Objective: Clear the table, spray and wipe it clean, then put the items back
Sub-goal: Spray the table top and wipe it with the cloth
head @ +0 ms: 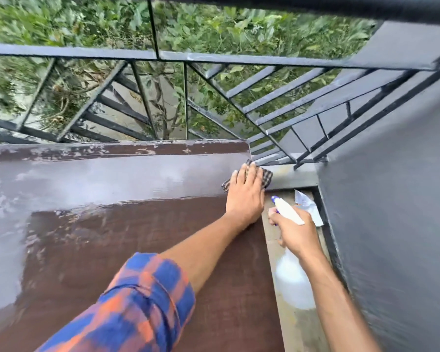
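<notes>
A broad brown wooden table fills the lower left of the view. Its top is wet and glossy, and pale worn patches run along its far edge. Beyond it stands a dark grey metal railing of slanted bars, with green leafy foliage behind. A grey painted wall closes off the right side. Between table and wall runs a narrow strip of dull concrete floor. A rolled-up blue and orange checked sleeve covers the upper part of the left arm, which reaches across the table top. A white plastic spray bottle with a purple nozzle is blurred. It sits over the floor strip just beside the table's right edge, and the right hand grips its neck with curled fingers. The left hand lies flat with its fingers straight. It presses a small dark checked cloth onto the table's far right corner, where part of the cloth hangs past the edge. A crumpled white scrap lies on the floor near the wall.
</notes>
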The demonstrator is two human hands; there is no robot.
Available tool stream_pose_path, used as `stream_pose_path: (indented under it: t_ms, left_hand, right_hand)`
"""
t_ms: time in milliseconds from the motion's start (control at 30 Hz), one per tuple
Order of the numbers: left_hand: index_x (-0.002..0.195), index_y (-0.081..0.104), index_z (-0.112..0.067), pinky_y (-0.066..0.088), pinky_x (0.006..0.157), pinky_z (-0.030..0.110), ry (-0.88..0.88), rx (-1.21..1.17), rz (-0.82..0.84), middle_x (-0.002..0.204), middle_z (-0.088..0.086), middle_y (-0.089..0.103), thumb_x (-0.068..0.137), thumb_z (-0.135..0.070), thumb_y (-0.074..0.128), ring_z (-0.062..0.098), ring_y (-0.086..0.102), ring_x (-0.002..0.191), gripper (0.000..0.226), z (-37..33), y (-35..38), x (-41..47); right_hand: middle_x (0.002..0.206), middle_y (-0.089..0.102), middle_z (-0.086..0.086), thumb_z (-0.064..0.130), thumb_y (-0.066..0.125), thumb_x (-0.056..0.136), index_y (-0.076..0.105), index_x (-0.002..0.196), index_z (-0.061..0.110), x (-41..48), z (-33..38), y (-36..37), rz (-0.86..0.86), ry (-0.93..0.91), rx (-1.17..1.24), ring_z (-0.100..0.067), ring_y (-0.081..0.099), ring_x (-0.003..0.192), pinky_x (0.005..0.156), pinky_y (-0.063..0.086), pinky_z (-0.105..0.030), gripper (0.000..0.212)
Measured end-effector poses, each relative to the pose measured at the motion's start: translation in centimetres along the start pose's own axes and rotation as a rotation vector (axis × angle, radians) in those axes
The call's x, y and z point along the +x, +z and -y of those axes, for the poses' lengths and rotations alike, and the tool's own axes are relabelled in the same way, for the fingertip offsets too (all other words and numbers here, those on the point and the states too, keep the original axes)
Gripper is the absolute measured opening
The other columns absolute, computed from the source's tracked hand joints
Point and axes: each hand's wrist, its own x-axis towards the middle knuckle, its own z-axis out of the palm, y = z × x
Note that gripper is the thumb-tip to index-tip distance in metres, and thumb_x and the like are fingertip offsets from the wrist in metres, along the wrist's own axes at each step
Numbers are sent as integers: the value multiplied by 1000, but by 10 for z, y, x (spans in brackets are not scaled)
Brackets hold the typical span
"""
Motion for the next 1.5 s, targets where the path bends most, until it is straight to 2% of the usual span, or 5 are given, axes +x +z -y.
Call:
stream_pose_path:
  t_ms: [200, 333, 733, 1033, 1500]
  left_hand:
    - [150, 41, -14, 21, 120, 46, 260, 39, 5, 158, 10, 37, 98, -40, 31, 32, 33, 145, 59, 44, -4, -23]
    - [151, 40, -18, 22, 121, 45, 237, 25, -78, 159, 7, 37, 100, -38, 38, 29, 32, 146, 55, 91, -10, -57]
    - [149, 41, -7, 30, 115, 53, -676, -31, -426, 154, 22, 39, 98, -39, 36, 43, 39, 138, 61, 317, -52, -253]
    - [149, 36, -4, 21, 118, 59, -1108, -180, -590, 155, 23, 34, 94, -35, 39, 43, 31, 143, 63, 239, -34, -234]
    - [149, 44, -15, 27, 118, 51, -186, -116, -210, 156, 10, 41, 93, -37, 46, 33, 36, 144, 60, -15, 39, -136]
  right_hand:
    - [63, 56, -3, 18, 68, 84, 66, 66, 16, -12, 6, 12, 39, 20, 6, -26, 47, 49, 48, 41, -23, 18]
    - [69, 64, -8, 18, 69, 88, 70, 72, 15, -25, 25, 44, 100, -47, 18, -27, 50, 49, 49, 41, -26, 17]
    - [53, 52, 4, 35, 64, 84, 66, 85, 7, -81, 63, 125, 331, -212, -122, -21, 51, 48, 64, 54, -45, 28]
    - [60, 51, 2, 38, 64, 82, 65, 86, 8, -96, 39, 105, 328, -209, -155, -23, 48, 60, 71, 60, -52, 30]
    - [65, 62, -7, 46, 61, 72, 68, 83, 16, -71, -43, -4, 160, -102, -111, -35, 59, 69, 68, 60, -51, 33]
